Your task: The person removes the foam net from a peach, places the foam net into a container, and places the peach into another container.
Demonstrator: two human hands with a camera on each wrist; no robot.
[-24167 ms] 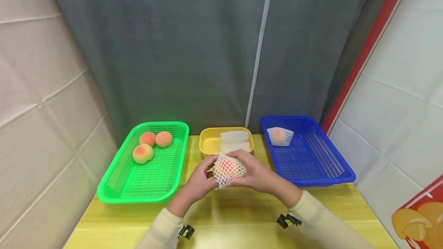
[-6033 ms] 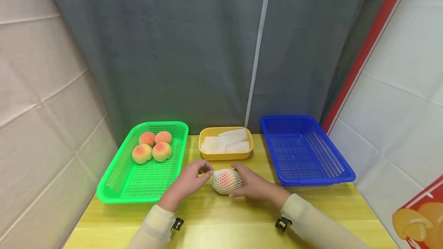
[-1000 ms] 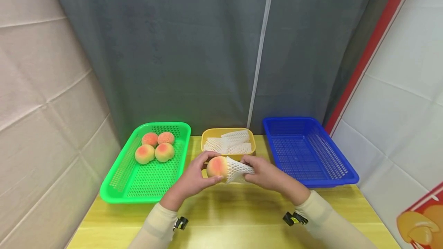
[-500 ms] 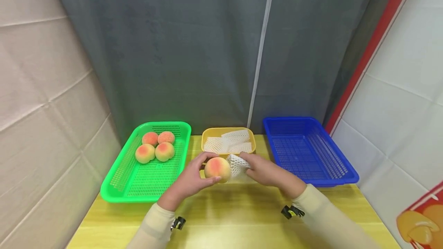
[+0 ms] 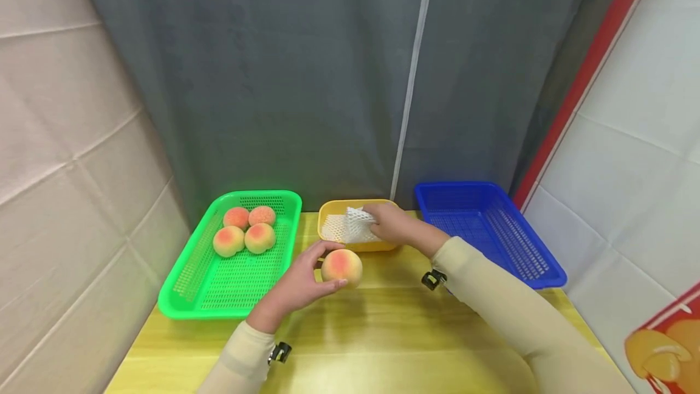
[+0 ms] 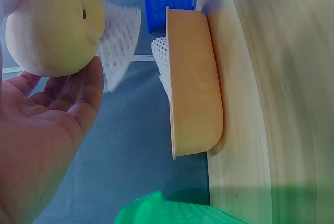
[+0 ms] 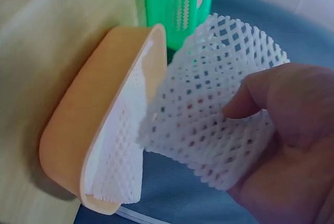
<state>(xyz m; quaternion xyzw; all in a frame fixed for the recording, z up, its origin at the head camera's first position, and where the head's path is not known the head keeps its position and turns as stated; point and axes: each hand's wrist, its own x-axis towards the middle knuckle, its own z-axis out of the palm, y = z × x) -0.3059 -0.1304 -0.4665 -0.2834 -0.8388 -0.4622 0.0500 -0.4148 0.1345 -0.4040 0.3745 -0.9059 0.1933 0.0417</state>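
Observation:
My left hand (image 5: pixel 298 287) holds a bare peach (image 5: pixel 343 267) over the table, thumb and fingers curled round its sides. In the left wrist view the yellow underside of that peach (image 6: pixel 57 23) shows, with a small dark hole. My right hand (image 5: pixel 391 224) pinches a white foam fruit net (image 5: pixel 358 219) over the yellow bin (image 5: pixel 377 247). In the right wrist view the foam net (image 7: pixel 209 104) hangs with nothing in it, beside the bin's open top. More foam nets (image 7: pixel 122 145) lie in the bin, partly hidden by my right hand in the head view.
On the left, a green basket (image 5: pixel 235 297) holds several bare peaches (image 5: pixel 259 238) at its back. A blue basket (image 5: pixel 459 224) stands on the right, partly behind my right sleeve. A grey curtain (image 5: pixel 246 78) hangs behind the wooden table (image 5: pixel 355 345).
The foam net has come off the peach. My right hand has carried it away, up over the yellow bin. My left hand keeps the peach in nearly the same place.

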